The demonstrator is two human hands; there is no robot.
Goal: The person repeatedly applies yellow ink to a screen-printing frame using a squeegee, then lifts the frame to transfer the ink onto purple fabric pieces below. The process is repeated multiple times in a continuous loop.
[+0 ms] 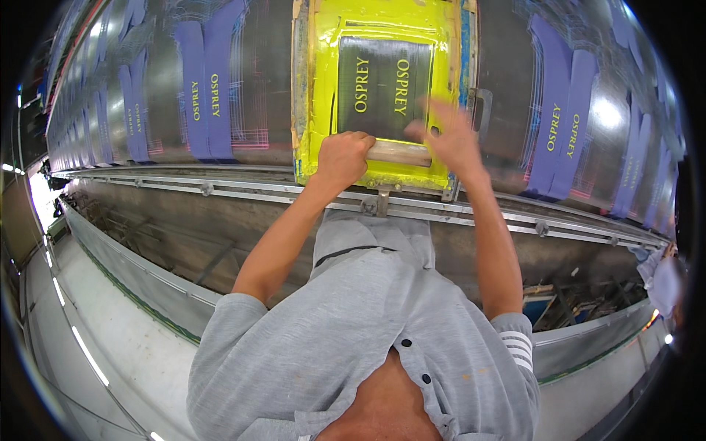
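Observation:
A screen-printing frame (pixel 322 73) smeared with bright yellow ink lies on the long dark table before me. Its mesh window (pixel 379 92) shows two lines of lettering running away from me. Across the near end of the frame rests a squeegee (pixel 401 153) with a wooden handle. My left hand (pixel 343 158) is closed around the left end of that handle. Just above its right end is my right hand (pixel 454 140), blurred by motion, thumb and fingers apart and nothing seen in them. What lies beneath the frame is mostly hidden.
Purple fabric pieces (pixel 208 88) with yellow lettering lie in pairs to the left, and similar purple pieces (pixel 565 110) lie to the right. A metal rail (pixel 257 192) runs along the table's near edge. Beside the frame's right side is a metal handle (pixel 483 110).

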